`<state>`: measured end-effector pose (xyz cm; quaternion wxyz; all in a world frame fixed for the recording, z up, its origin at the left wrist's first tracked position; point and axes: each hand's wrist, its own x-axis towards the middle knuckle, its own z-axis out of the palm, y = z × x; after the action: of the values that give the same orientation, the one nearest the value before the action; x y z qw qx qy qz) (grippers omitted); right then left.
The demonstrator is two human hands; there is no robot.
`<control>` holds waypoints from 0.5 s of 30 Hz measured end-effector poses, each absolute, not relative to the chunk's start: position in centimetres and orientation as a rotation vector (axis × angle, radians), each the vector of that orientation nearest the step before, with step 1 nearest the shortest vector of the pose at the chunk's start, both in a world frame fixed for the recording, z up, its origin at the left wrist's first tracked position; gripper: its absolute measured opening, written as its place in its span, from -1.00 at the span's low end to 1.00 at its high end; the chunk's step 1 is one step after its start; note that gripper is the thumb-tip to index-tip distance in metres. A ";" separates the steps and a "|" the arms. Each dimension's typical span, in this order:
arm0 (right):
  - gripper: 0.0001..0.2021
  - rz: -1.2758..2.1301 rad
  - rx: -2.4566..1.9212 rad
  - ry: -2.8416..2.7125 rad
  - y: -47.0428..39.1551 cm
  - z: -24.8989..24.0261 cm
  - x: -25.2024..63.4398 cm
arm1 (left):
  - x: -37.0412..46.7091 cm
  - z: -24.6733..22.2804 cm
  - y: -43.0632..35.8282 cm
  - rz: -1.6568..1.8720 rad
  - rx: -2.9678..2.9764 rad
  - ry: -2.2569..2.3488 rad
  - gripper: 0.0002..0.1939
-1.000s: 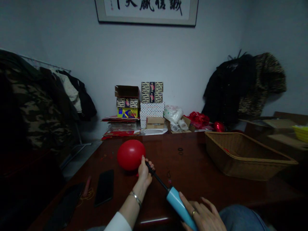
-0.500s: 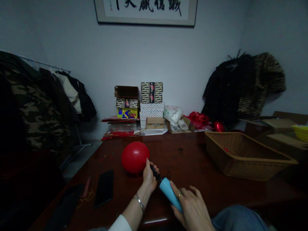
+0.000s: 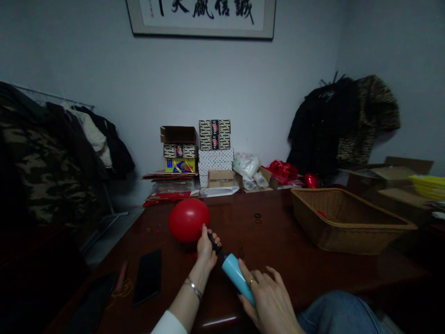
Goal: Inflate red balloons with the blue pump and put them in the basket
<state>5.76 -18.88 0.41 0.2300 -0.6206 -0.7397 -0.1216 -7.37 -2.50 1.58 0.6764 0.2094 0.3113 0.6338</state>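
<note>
A round red balloon [image 3: 189, 220], swollen with air, sits at the far end of a hand pump with a light blue barrel [image 3: 238, 277] and a black front part [image 3: 216, 246]. My left hand [image 3: 206, 248] is closed around the black part, its thumb up against the balloon's neck; the neck itself is hidden by the fingers. Wrapped along the blue barrel, my right hand [image 3: 266, 297] grips it from the right with a ring on one finger. The pump slants from lower right to upper left above the table.
A wicker basket [image 3: 351, 225] with something red inside stands on the brown table [image 3: 274, 260] at right. To the left lie a black phone [image 3: 148, 277], a dark flat object [image 3: 92, 301] and yellow rubber bands [image 3: 121, 288]. Boxes [image 3: 215, 160] are stacked along the wall.
The view has shifted slightly, so most things appear a little further left. Both hands keep their hold on the pump, and the balloon looks about the same size.
</note>
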 end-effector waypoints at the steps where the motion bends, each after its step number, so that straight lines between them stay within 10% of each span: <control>1: -0.35 -0.345 -1.686 -2.035 -19.2 0.1 6.2 | -7.5 1.8 -2.3 1.428 0.475 0.695 -0.58; 15: -0.38 -0.385 -1.653 -1.963 -21.0 1.1 8.9 | -5.8 4.4 -0.2 1.366 0.530 0.603 -0.60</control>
<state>8.92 -21.03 1.07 0.2701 -0.6133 -0.7284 -0.1428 -5.84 -0.23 4.41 0.7024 0.2383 0.2709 0.6136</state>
